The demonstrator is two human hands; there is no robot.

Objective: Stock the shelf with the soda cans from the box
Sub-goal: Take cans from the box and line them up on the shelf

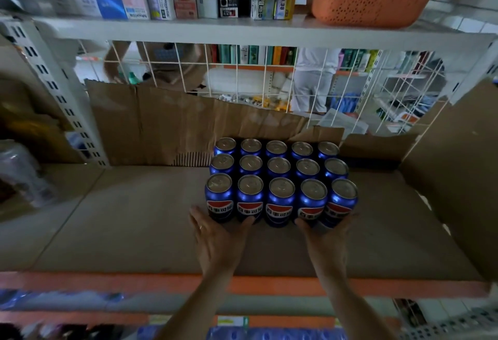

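Glossy metal cans, matt cardboard
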